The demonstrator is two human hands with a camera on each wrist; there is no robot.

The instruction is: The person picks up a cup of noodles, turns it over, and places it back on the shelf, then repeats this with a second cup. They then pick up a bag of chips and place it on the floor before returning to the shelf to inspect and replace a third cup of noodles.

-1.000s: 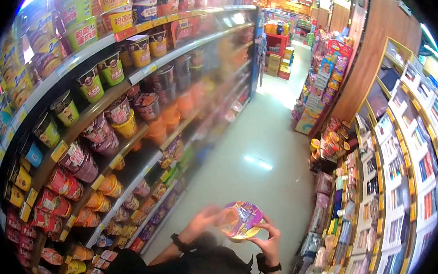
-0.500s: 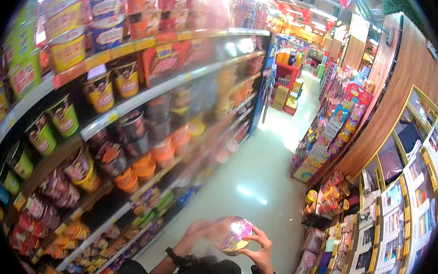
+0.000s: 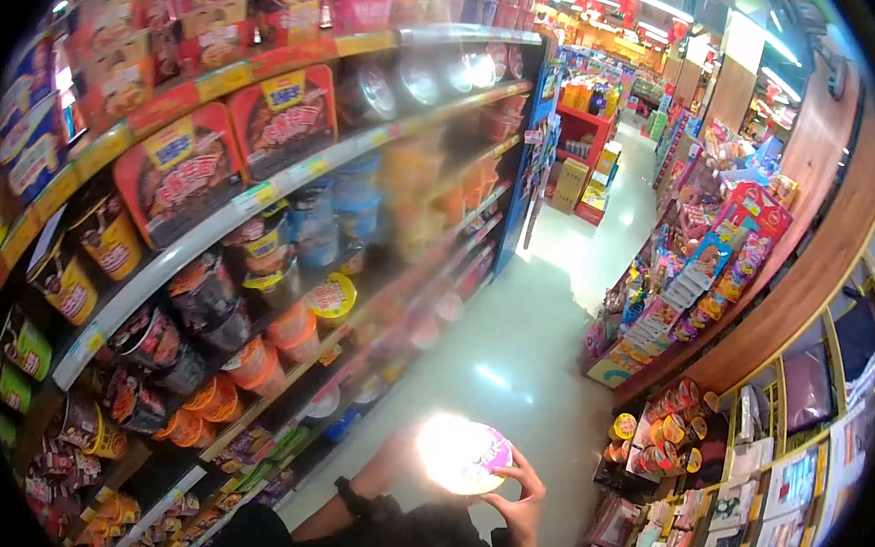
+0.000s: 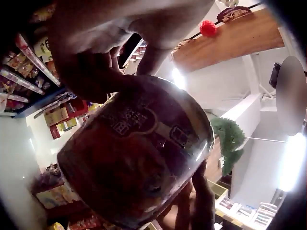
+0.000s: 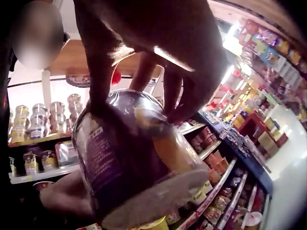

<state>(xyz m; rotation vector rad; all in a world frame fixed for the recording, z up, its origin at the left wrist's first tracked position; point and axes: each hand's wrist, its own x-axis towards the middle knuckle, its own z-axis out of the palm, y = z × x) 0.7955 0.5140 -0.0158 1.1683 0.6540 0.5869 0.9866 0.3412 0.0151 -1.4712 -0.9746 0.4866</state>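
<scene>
A purple and yellow instant noodle tub (image 3: 466,459) is held between both hands at waist height, strong glare whitening much of its lid. The right hand (image 3: 520,494) grips its right side, thumb and fingers spread around the edge. On the other side is the left hand (image 3: 396,467), partly lost in blur and glare. In the left wrist view, left fingers curl at one end of the dark, printed tub (image 4: 139,148). From the right wrist view, the right hand (image 5: 158,43) bends its fingers over the shiny tub (image 5: 139,158), with the left hand (image 5: 67,196) behind it.
Tall shelves of noodle cups (image 3: 162,352) and boxes line the left side. A pale floor aisle (image 3: 514,328) runs ahead. On the right stand a snack rack (image 3: 688,279), a low pile of tubs (image 3: 670,428) and shelves of packaged goods (image 3: 785,495).
The person has moved forward along the aisle, and shelves slide back past the view. Both hands keep hold of the noodle tub, whose lid now catches brighter glare.
</scene>
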